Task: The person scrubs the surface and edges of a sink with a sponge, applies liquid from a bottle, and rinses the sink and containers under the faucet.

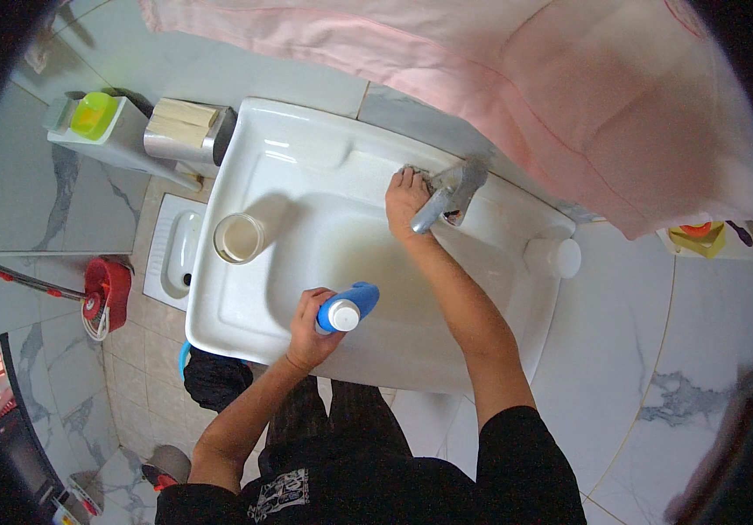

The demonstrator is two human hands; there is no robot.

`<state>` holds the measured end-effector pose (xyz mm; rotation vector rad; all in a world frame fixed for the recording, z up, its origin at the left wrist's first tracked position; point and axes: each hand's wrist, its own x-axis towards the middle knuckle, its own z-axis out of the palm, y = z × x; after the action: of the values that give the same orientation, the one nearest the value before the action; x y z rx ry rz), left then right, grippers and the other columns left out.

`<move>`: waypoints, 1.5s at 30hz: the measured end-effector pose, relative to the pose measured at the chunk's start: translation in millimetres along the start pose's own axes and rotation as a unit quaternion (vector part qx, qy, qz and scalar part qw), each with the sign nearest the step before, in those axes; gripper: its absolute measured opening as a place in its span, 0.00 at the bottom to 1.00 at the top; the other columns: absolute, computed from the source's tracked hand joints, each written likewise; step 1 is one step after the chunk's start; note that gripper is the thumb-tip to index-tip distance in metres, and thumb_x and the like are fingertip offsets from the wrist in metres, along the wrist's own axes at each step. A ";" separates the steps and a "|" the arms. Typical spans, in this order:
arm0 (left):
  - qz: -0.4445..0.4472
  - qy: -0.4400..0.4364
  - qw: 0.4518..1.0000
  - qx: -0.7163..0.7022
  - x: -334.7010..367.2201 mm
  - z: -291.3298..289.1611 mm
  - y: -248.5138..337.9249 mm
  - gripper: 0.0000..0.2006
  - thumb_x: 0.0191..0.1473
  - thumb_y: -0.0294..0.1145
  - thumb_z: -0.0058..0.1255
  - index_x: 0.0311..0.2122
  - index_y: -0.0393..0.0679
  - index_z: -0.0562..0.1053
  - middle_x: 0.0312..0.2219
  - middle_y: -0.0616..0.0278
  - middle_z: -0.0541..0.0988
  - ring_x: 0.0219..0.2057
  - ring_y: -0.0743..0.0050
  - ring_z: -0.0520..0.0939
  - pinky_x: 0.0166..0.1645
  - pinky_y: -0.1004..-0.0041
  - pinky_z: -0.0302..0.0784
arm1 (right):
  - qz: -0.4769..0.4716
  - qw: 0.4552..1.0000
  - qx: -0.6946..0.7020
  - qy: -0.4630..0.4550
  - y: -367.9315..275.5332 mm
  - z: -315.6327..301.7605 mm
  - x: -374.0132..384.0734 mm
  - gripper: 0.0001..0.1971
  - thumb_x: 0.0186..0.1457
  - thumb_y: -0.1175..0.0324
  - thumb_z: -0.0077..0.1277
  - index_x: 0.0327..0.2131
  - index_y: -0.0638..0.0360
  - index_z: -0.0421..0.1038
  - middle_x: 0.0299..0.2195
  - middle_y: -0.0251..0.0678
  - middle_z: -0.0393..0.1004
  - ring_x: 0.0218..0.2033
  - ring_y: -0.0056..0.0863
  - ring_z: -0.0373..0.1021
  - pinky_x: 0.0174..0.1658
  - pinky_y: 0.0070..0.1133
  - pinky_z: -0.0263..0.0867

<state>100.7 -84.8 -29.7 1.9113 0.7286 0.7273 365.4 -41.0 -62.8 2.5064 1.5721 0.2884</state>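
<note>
A blue bottle with a white cap is gripped in my left hand, over the near side of the white sink. At the back of the basin, my right hand bends its fingers against something greyish beside the foot of the metal faucet; what it is cannot be made out. The faucet's lever partly covers that wrist. Cloudy, pale liquid lies in the basin. A clear round jar stands on the sink's left ledge.
A white cup-like container sits at the sink's right end. Pink cloth hangs above the back edge. Left of the sink are a metal tissue box, a squat toilet and a red mop bucket.
</note>
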 end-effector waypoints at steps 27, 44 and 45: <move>-0.016 0.014 1.000 -0.012 9.9 23.3 6.6 0.27 0.28 0.22 0.61 0.40 0.40 0.66 0.37 0.51 0.70 0.38 0.51 0.73 0.42 0.65 0.71 | 0.039 0.535 0.768 -0.350 149.3 32.3 33.0 0.38 0.54 0.36 0.27 0.49 0.64 0.64 0.39 0.33 0.69 0.39 0.21 0.64 0.46 0.16 0.58; -0.002 0.022 1.000 -0.006 12.2 15.4 7.3 0.27 0.28 0.22 0.62 0.39 0.39 0.66 0.36 0.49 0.71 0.38 0.52 0.74 0.41 0.65 0.70 | 0.112 0.922 0.371 -0.001 123.2 73.0 -50.4 0.15 0.42 0.81 0.44 0.39 0.67 0.66 0.36 0.55 0.69 0.40 0.47 0.66 0.42 0.34 0.61; -0.007 0.025 1.000 0.001 9.2 12.3 7.1 0.27 0.28 0.22 0.63 0.39 0.39 0.66 0.36 0.49 0.71 0.38 0.52 0.74 0.41 0.65 0.70 | 0.070 0.956 0.285 -0.006 105.6 47.6 -55.2 0.15 0.43 0.81 0.44 0.39 0.68 0.66 0.37 0.55 0.68 0.40 0.46 0.66 0.42 0.34 0.61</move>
<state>117.0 -87.6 -26.4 1.8934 0.7718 0.7679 445.6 -138.1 -87.1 3.0380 1.6597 -0.2001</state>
